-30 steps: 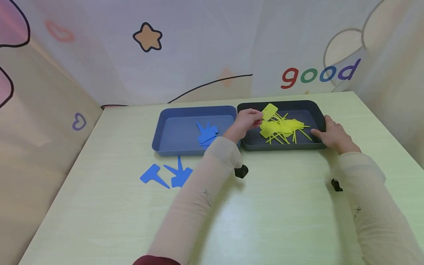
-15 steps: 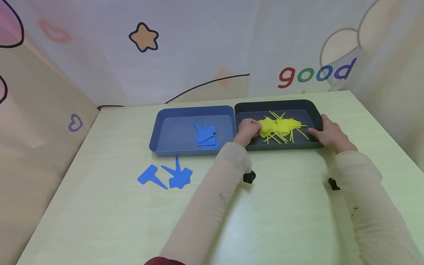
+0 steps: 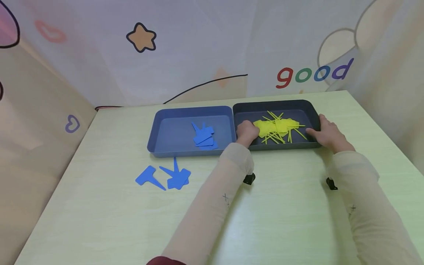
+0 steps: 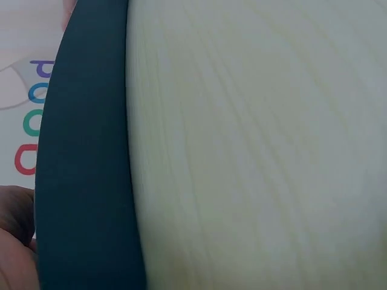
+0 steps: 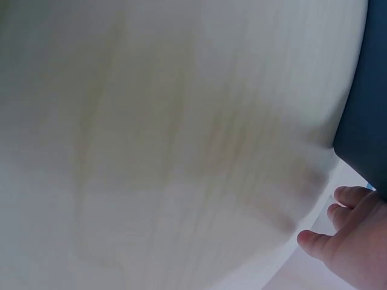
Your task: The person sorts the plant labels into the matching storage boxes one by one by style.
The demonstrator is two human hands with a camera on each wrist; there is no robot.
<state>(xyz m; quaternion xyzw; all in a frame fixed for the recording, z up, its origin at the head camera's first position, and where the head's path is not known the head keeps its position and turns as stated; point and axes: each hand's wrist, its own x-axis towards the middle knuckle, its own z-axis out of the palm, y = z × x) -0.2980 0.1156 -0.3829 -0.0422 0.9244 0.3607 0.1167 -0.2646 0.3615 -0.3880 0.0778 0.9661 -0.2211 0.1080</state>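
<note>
Yellow T-shaped plant labels (image 3: 281, 127) lie in a heap in the dark grey tray (image 3: 281, 146). My left hand (image 3: 247, 132) is inside this tray at the heap's left end, fingers curled down and mostly hidden; I cannot tell whether it pinches a label. My right hand (image 3: 329, 136) holds the tray's right end, thumb over the rim and fingers along the outside wall. In the right wrist view, the fingers (image 5: 351, 211) show beside the tray's corner. Several blue plant labels (image 3: 203, 136) lie in the blue-grey tray (image 3: 165, 151) to the left.
More blue plant labels (image 3: 179, 178) lie on the table (image 3: 99, 213) in front of the blue-grey tray, with a single one (image 3: 149, 177) left of them. The trays stand side by side near the back edge, before a printed curtain (image 3: 198, 48).
My left hand has lowered a yellow label onto the heap's left end and settled lower beside it, fingers now curled under. The right hand keeps its hold on the tray.
</note>
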